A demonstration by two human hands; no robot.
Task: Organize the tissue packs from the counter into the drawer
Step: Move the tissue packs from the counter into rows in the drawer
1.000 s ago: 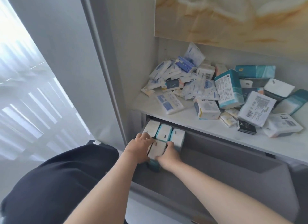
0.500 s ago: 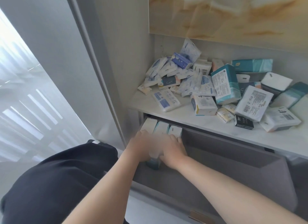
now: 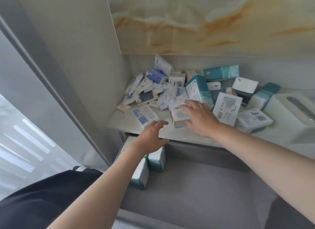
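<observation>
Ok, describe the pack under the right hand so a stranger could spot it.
On the white counter above the open drawer, find the pile's front, beneath the right hand. The white block-shaped pack is thick, with a yellow mark on its left end, unlike the flat blue-labelled pack to its left.

Our left hand (image 3: 151, 136): fingers spread and relaxed, pointing to 1 o'clock. Our right hand (image 3: 200, 118): palm down, fingers splayed, forearm entering from 4 o'clock.
</observation>
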